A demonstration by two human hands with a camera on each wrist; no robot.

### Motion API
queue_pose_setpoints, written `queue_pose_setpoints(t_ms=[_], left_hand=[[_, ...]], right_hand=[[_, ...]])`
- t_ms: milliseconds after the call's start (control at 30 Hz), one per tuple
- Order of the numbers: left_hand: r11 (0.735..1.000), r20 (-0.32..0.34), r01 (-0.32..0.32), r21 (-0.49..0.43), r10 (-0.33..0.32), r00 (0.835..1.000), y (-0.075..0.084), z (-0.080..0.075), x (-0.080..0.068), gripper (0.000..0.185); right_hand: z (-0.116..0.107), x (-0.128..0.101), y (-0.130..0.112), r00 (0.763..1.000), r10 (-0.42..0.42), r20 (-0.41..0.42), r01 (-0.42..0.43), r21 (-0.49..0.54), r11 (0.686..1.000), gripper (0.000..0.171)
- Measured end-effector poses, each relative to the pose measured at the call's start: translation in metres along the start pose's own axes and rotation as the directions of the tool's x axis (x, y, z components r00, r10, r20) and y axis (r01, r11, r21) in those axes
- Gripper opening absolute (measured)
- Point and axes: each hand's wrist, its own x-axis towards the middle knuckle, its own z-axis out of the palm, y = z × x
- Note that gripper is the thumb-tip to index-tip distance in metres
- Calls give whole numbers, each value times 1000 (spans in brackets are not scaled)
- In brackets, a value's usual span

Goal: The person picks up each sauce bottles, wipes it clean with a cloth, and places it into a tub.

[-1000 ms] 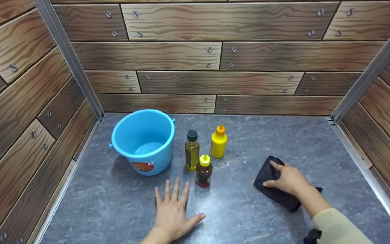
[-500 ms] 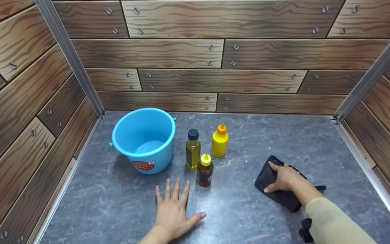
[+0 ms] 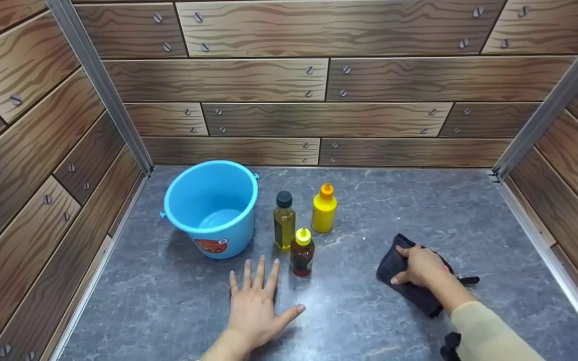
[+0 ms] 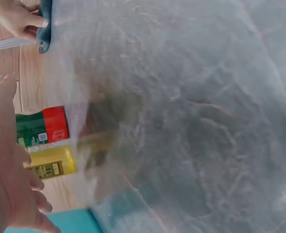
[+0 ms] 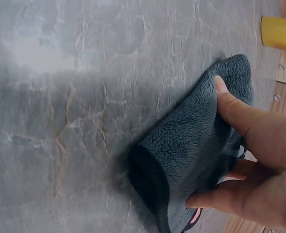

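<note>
A dark grey, fluffy folded cloth point(image 3: 389, 264) lies at the right of the table. My right hand point(image 3: 425, 268) grips it from above; in the right wrist view the thumb and fingers pinch the cloth point(image 5: 181, 141) and raise a fold. My left hand point(image 3: 254, 311) has its fingers spread, palm down, and holds nothing; whether it touches the table cannot be told. Just beyond its fingertips stand a dark sauce bottle with a yellow cap point(image 3: 302, 256) and an oil bottle with a black cap point(image 3: 284, 225). Behind these is a yellow squeeze bottle point(image 3: 324, 214) with an orange tip.
A light blue bucket point(image 3: 236, 238) stands upright at the back left, left of the bottles. Wood-patterned walls point(image 3: 269, 80) with metal corner strips close the grey marbled table point(image 3: 349, 311) at the back and both sides.
My right fingers have drawn in a little, and the cloth's far corner has bunched slightly toward me. The left hand has shifted slightly forward. Bottles and bucket stay put.
</note>
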Motion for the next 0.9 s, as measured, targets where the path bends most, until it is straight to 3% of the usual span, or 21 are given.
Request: queue_pose_setpoints(t_ms=[233, 400, 500, 600, 767, 900], left_hand=[[998, -24, 7, -55, -8, 1000, 5, -14, 6, 119], [987, -46, 4, -161, -12, 999, 9, -27, 11, 120], [966, -65, -6, -258, -12, 998, 14, -36, 15, 118], [926, -92, -24, -377, -12, 996, 21, -43, 18, 113], [819, -129, -60, -571, -18, 991, 31, -54, 27, 104], [744, -174, -102, -660, -20, 985, 36, -60, 36, 96]], right_hand=[[12, -8, -3, 991, -42, -124, 46, 31, 998, 79], [18, -12, -5, 979, -49, -196, 61, 55, 997, 70], [21, -14, -6, 975, -42, -219, 60, 75, 995, 65], [24, -17, -6, 969, -47, -244, 70, 83, 994, 61], [30, -22, -6, 953, -65, -296, 88, 64, 994, 54], [35, -24, -7, 951, -62, -302, 83, 55, 995, 50]])
